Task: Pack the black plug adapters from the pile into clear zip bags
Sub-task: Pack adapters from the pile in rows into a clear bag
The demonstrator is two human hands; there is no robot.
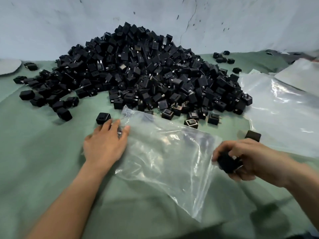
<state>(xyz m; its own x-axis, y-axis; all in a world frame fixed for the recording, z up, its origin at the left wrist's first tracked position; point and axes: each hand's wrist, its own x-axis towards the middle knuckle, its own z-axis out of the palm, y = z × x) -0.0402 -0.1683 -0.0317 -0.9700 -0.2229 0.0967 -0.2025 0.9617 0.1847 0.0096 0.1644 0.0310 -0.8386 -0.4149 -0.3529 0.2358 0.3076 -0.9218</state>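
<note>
One bag (165, 152) between hands (105, 147) (250, 157), adapter (227, 163) in right

Left hand (106, 144) flat on clear bag (165, 152); right hand (246, 159) grips black adapter (227, 163); pile (138, 69) behind.

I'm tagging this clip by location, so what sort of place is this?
Probably a small packing workshop: a big pile of black plug adapters on a green cloth against a scuffed wall, with clear bags laid out.
</note>
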